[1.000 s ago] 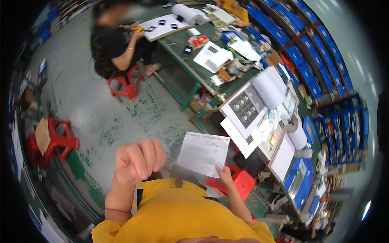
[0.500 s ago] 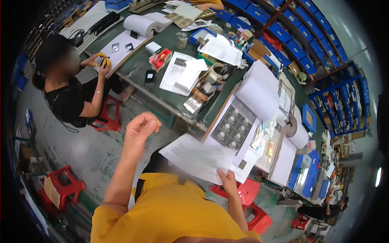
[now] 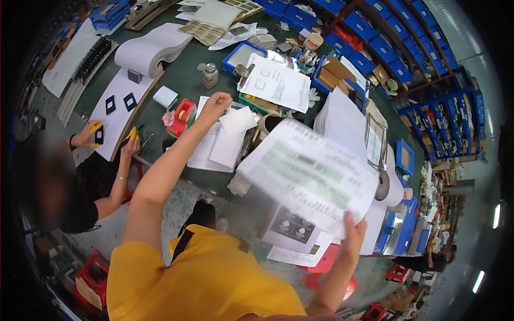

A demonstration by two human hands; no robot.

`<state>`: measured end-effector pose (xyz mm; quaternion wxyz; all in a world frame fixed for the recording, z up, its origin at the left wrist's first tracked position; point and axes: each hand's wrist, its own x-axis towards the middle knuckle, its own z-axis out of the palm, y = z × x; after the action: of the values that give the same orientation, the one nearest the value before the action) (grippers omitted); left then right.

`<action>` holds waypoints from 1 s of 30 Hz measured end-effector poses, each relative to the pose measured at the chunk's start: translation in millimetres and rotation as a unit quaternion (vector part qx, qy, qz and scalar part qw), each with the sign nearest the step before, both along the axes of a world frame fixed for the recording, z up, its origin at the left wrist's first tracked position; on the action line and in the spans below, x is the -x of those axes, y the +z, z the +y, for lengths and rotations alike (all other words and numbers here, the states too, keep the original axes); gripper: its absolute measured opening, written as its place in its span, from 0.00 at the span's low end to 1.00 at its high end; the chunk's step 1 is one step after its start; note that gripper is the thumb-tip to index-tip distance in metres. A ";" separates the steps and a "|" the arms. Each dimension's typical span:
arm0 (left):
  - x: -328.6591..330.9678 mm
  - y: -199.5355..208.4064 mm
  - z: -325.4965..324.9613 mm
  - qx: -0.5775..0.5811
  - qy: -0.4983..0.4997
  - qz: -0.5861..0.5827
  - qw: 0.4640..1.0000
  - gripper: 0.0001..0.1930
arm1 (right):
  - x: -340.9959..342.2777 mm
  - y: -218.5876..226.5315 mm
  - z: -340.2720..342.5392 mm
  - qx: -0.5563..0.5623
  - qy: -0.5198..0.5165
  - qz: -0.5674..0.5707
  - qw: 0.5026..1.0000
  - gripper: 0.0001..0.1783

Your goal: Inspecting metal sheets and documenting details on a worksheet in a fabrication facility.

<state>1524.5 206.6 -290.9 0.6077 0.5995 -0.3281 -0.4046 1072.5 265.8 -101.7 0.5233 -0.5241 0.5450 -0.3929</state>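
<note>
A large printed sheet of paper (image 3: 316, 171) with green-tinted bands and dark lines is held up in front of me, slightly blurred. My right hand (image 3: 353, 235) grips its lower right edge, thumb on the near face. Over the workbench, my left hand (image 3: 216, 107) is stretched forward with its fingers curled in, and nothing shows in them. Below and beside it are a small white paper pad (image 3: 238, 121), white papers (image 3: 211, 150) and a red tape dispenser (image 3: 182, 119). Beyond to the right lies a clipboard with a printed drawing (image 3: 276, 83).
At the left, a person (image 3: 69, 176) with yellow finger covers handles small black square frames. A dark tray of clear round parts (image 3: 292, 224) is partly behind my sheet. Blue bins (image 3: 364, 32) fill shelving at the back right. Red stools (image 3: 96, 273) stand on the floor.
My right hand has raised the sheet up and to the right over the bench. My left hand has reached forward from above the floor to above the bench papers. My view has shifted.
</note>
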 end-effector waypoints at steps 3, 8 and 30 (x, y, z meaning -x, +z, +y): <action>-29.2 -20.4 -69.5 -0.045 0.022 0.012 0.999 0.24 | -26.8 -7.3 -81.0 0.014 0.012 0.025 1.000 0.22; -68.5 -64.8 -166.7 -0.168 0.060 0.072 0.981 0.51 | -85.5 -40.7 -188.3 0.029 0.049 0.045 0.997 0.22; -126.1 -91.1 -237.5 -0.201 -0.052 0.042 0.977 0.18 | -201.7 -154.8 -355.7 -0.097 0.155 0.118 0.976 0.15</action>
<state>1650.6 -30.9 -382.0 0.4666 0.6737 -0.2448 -0.5182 1274.1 -89.9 -256.4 0.5584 -0.5917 0.5505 -0.1872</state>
